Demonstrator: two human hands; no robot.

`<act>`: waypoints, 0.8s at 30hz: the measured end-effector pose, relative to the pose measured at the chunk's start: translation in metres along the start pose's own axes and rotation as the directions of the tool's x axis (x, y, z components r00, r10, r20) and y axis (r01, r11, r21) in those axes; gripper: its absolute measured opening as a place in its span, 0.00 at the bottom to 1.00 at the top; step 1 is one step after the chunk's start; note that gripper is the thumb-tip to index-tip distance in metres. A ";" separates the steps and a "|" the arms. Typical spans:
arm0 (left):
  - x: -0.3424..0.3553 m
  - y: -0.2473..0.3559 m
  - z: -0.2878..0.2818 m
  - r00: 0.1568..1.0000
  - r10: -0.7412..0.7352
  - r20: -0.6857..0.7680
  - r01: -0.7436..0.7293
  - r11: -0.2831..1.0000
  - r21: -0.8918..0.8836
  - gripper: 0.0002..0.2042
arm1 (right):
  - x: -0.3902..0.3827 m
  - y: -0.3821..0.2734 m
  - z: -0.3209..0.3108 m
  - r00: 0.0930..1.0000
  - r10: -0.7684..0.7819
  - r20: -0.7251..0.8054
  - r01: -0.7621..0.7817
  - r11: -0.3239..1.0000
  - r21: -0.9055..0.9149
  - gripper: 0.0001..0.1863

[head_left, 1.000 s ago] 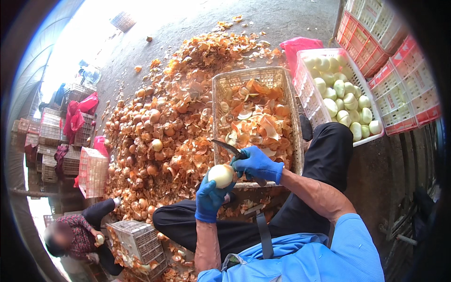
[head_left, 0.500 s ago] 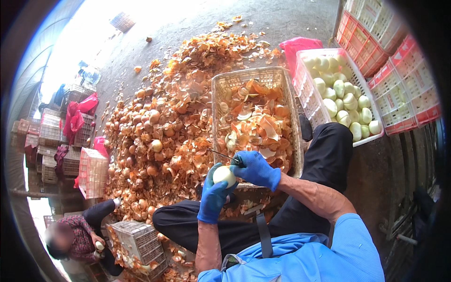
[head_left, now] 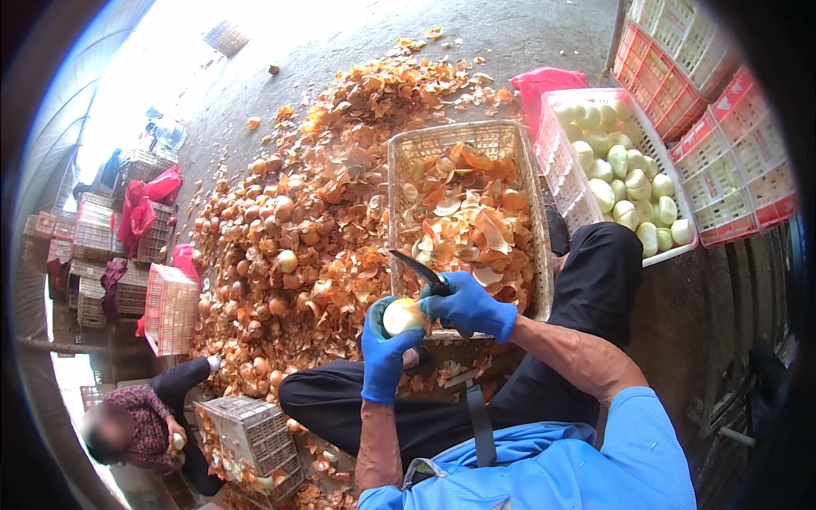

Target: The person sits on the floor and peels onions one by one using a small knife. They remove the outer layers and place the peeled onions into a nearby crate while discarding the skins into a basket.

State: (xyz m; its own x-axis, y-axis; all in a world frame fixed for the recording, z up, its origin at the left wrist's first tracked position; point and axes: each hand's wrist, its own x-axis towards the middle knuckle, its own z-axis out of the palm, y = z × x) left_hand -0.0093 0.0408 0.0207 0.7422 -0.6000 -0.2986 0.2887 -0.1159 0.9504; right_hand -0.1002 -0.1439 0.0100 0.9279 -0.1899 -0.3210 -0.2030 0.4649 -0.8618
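In a blue glove, my left hand (head_left: 382,350) is closed round a mostly peeled onion (head_left: 399,317), pale with a brownish patch on its right side. My right hand (head_left: 473,308), gloved in blue too, grips the black handle of a knife (head_left: 418,270). Its dark blade points up and left, above the onion and apart from it. The right fingers lie close against the onion's right side; whether they pinch a bit of skin I cannot tell. Just beyond both hands is a plastic crate (head_left: 393,204) heaped with onion skins (head_left: 489,229).
Unpeeled onions (head_left: 263,212) and loose skins spread over the floor to the left. A white crate (head_left: 552,161) of peeled onions (head_left: 625,170) stands at the right, beside stacked red and white crates (head_left: 659,76). A co-worker (head_left: 140,425) sits at lower left by another crate (head_left: 255,433).
The knife has turned so its blade shows broad side and sits higher, clear of the onion. The onion has rolled in my left hand, bringing a brownish patch into sight.
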 end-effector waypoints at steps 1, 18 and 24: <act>-0.001 0.004 0.002 1.000 0.005 0.005 -0.005 1.000 -0.009 0.37 | 0.000 0.000 -0.001 1.000 0.006 0.004 -0.006 1.000 0.012 0.08; 0.002 0.004 -0.012 0.992 0.097 0.078 -0.093 0.994 -0.059 0.36 | -0.007 -0.014 -0.005 0.999 0.030 -0.044 -0.021 0.982 0.187 0.10; 0.007 -0.022 -0.025 0.992 0.045 0.117 0.024 0.848 -0.529 0.31 | -0.007 -0.020 -0.013 0.995 -0.017 -0.101 0.046 0.956 0.291 0.10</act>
State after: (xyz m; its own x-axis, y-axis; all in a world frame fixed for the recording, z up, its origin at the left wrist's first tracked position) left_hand 0.0047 0.0589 -0.0044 0.6787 -0.6928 -0.2437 0.5825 0.3058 0.7531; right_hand -0.1066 -0.1630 0.0243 0.8947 -0.2844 -0.3444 -0.0601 0.6874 -0.7238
